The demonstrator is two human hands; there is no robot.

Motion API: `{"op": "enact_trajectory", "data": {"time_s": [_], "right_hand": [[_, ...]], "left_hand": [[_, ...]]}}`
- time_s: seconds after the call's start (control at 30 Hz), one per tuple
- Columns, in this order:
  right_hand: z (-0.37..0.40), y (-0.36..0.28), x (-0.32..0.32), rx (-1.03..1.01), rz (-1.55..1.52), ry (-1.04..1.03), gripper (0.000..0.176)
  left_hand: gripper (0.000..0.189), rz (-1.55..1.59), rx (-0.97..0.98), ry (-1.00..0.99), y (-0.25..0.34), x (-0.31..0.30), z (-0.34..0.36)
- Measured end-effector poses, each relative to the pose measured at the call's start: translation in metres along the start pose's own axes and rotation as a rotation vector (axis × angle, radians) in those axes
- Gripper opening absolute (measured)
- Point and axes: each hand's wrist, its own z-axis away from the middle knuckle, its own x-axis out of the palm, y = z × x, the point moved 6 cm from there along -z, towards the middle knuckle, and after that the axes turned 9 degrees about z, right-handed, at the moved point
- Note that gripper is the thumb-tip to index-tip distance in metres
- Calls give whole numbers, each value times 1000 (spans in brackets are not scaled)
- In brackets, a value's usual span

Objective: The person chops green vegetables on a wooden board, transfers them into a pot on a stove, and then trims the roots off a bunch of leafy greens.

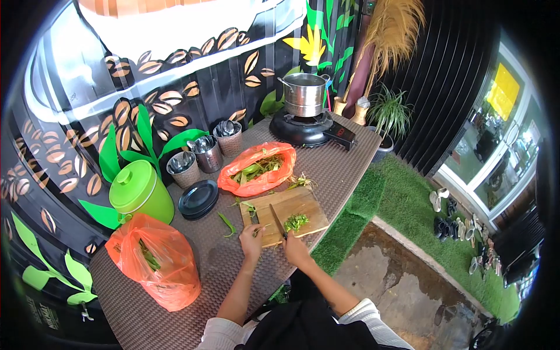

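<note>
The left hand [251, 242] is at the left edge of a light-brown rectangular wooden board [300, 199], and its fingers are together, pinching a thin green stem [256, 230]. The right hand [295, 249] has its grip clamped on the handle of a long knife with a dark blade [276, 217], which lies slantwise over the board. Just beside the blade, to its right, there is a small heap of finely chopped greens [297, 221] on the board. The board rests on a brown bench [344, 175] with a woven pattern.

Behind the board stands an open orange-red plastic bag [244, 189], with green leaves and stalks [256, 169] inside. A long bright-green pod [226, 224] lies on the bench, left of the board. Farther left are a round stack of black plates [199, 198] and a second, fuller orange-red plastic bag [175, 286]. At the far end, a silver metal pot [305, 96] sits on a black portable stove [297, 129].
</note>
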Motion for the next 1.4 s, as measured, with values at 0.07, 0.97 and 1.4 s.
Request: {"op": "enact_trajectory", "data": {"time_s": [0.07,0.97,1.4], "right_hand": [[5,-9,10,-12,-11,-1,31],[-1,9,7,93,153,-54,24],[-7,0,5,24,195,-51,24]], "left_hand": [[13,-26,39,20,3,-2,2],[11,-288,65,-17,3,39,22],[12,-310,25,-6,-7,38,23]]}}
